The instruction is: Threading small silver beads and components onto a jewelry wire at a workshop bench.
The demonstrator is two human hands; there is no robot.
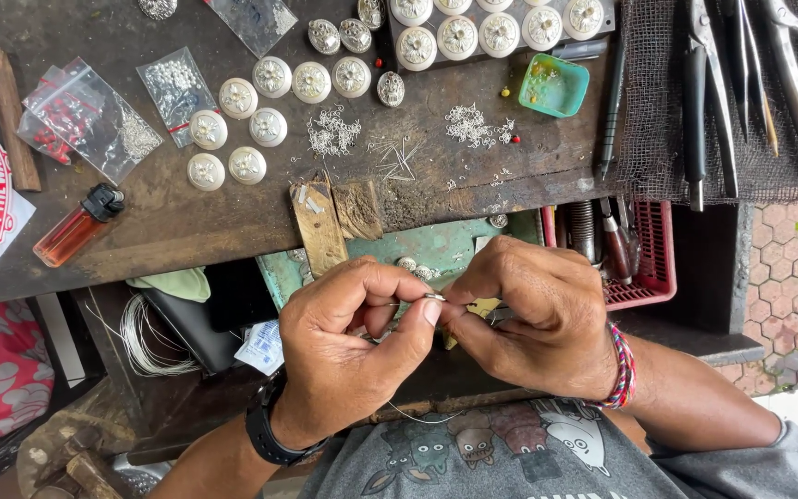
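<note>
1. Left hand (348,346), black watch at the wrist, and right hand (533,319), woven bracelet at the wrist, meet just off the near edge of the surface (187,222), above the lap. Both grips narrow: thumb and fingertips of each hand pinch 1 small silver piece (434,297) between them. A thin wire (417,416) trails down from it toward the shirt.
2. Progress, as a judgement: the piece in hand looks unfinished, wire not yet cut. Many domed silver-and-white buttons (270,76) already lie done farther up, so the batch seems well along; loose parts remain unused.
3. Under the hands: an open green drawer (436,242) holding a few small silver bits. A red basket (653,254) with tools sits at its right; a coil of wire (145,337) hangs at its left.
4. Near edge of the surface: worn wooden bench peg (319,226). Left side: orange lighter (76,226), sticker, plastic bags of findings (94,115).
5. Middle: heaps of tiny silver rings (334,134), pins, red beads.
6. Far edge: a dark tray of more buttons (496,32), a small teal dish (554,85).
7. Far right corner: pliers and cutters (695,102) on dark mesh.
8. Room: hexagonal floor tiles (796,305) at right; surface dark, scuffed wood.
</note>
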